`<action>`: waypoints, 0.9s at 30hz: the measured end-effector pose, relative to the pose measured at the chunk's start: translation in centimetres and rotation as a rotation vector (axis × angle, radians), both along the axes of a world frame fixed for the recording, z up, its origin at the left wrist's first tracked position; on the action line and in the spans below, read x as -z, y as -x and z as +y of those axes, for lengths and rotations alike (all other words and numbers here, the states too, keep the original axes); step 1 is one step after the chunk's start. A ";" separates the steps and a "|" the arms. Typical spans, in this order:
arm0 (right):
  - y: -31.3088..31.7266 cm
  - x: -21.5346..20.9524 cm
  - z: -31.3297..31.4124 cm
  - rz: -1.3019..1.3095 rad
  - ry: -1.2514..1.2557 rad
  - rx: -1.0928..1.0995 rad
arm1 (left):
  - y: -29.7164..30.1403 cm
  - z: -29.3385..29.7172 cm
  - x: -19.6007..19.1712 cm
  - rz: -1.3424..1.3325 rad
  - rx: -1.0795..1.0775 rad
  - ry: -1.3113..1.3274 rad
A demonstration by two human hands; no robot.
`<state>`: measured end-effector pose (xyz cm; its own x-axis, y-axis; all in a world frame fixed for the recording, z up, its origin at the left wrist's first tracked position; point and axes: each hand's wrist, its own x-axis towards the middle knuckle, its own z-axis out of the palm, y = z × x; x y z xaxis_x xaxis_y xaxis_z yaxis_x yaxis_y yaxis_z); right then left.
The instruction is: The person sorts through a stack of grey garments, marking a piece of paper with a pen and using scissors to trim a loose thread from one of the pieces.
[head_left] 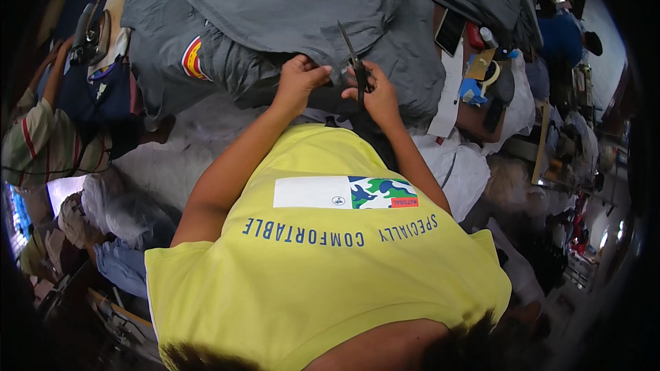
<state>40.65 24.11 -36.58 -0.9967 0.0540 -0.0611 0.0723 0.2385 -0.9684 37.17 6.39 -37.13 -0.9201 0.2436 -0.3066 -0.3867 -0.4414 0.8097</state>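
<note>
Grey garments (275, 0) lie heaped on the table in front of me, with coloured badges on some of them. At the near edge of the heap my left hand (297, 86) is closed, thumb and fingers pinched on the border of a grey garment; its fingertips partly hide the cloth there. Just to its right, my right hand (380, 99) has its fingers around the handles of black scissors (348, 42). Their blades point up and away over the grey cloth, slightly to the left. A small gap separates the two hands.
Right of the heap sit a dark phone (449, 31), a red item (473, 38), a tape roll (490, 77) and a blue scrap (471, 91). A co-worker in a striped shirt (41, 141) is at the left, near an iron-like tool (102, 33). White plastic sheeting (165, 158) lies nearer me.
</note>
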 end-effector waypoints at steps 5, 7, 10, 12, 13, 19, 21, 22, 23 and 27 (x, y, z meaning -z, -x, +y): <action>1.6 -1.2 -0.9 0.021 -0.232 -0.122 | -0.4 0.7 -0.2 -0.133 0.140 -0.035; 0.6 -1.2 -0.4 -0.023 -0.233 -0.134 | 0.0 0.4 0.5 -0.221 0.208 0.038; -1.8 -1.4 1.3 -0.023 -0.395 -0.061 | 0.4 -0.6 -0.2 -0.221 0.068 0.182; -3.2 -1.1 3.7 -0.087 -0.423 -0.022 | 1.7 -2.8 2.0 -0.233 -0.062 0.118; -3.9 -0.1 5.4 -0.096 -0.409 0.009 | 2.1 -3.7 1.8 -0.219 -0.129 0.092; -6.0 -0.4 8.3 -0.243 -0.388 0.063 | 2.5 -7.0 1.1 -0.175 -0.323 -0.088; -5.3 -1.0 8.0 -0.232 -0.408 0.051 | 1.9 -7.3 0.6 -0.184 -0.326 -0.111; -4.8 -1.5 7.4 -0.226 -0.419 0.045 | 1.7 -7.5 0.9 -0.188 -0.314 -0.080; -4.3 -1.4 6.7 -0.193 -0.403 0.033 | 1.4 -7.8 1.3 -0.193 -0.298 -0.046; -1.8 -1.7 2.5 -0.056 -0.409 -0.089 | 0.7 -8.1 2.0 -0.141 -0.264 -0.014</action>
